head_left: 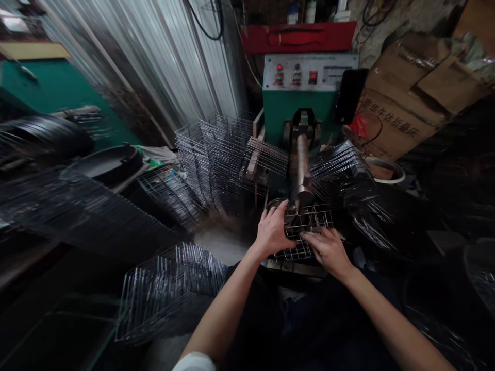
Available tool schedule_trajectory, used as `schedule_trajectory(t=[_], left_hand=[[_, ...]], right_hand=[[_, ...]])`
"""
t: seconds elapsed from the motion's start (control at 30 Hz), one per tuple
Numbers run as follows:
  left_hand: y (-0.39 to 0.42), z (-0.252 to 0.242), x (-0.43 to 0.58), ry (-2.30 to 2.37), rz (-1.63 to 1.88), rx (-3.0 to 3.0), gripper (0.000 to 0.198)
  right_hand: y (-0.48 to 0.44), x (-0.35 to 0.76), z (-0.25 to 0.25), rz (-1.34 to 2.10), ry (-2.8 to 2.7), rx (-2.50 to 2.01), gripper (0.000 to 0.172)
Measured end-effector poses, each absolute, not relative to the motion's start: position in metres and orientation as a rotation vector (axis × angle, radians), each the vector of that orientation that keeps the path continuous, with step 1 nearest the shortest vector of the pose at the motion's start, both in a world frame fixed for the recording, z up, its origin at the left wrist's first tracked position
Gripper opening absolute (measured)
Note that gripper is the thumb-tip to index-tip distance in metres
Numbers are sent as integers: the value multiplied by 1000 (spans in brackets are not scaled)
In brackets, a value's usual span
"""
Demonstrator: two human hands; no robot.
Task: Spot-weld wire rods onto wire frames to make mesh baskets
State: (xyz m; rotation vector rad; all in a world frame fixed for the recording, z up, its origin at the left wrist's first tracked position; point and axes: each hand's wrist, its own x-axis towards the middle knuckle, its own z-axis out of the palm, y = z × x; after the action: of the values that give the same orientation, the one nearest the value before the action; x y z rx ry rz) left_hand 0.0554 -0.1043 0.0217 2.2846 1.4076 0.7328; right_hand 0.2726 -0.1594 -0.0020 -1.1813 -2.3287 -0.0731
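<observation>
A small metal wire grid (297,252) lies under the pointed metal tip (299,206) of a green machine. My left hand (274,231) grips the grid's left side, its thumb reaching toward the middle and its fingers toward the far edge. At the right side, my right hand (328,250) has its fingers closed over the wires. A small dark piece near those fingertips is too unclear to name. Above the hands, a thick metal cylinder (303,165) juts from the machine toward me.
The machine's control panel (309,72) has a lit red lamp. Stacked wire racks (216,159) stand at the left, more wire racks (166,288) nearer me. Bent wire pieces (340,162) hang right of the cylinder. Cardboard boxes (398,118) and a round tub (384,170) stand at right.
</observation>
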Motion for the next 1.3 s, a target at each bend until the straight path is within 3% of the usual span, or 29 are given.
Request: schedule_trajectory(t=[0.17,0.4,0.67,0.93,1.1,1.2,1.3], left_hand=[[-100,21,56,1411,718,2299,124],[-73,28,57,1453,696,2298,124],[-52,31,55,1484,677,2308,125],[-32,31,52,1435,688,2345,127],[-38,19,37,1317,762,2252,138],[-42,-5,14,1215,904,2196,147],[-45,-47,-9,1203,1026,1988,153]], right_hand=[[-159,268,4,-88,-2319,-1248,33],[-137,259,8,-234,-2115,-1561,13],[-117,262,6,-270,-2079,-1614,18],[-111,276,7,-97,-2027,-1519,20],[-172,379,-37,-56,-1787,-1648,28],[-246,475,-90,-89,-1361,-2084,34],[-321,546,-147,123,-1059,-2468,28]])
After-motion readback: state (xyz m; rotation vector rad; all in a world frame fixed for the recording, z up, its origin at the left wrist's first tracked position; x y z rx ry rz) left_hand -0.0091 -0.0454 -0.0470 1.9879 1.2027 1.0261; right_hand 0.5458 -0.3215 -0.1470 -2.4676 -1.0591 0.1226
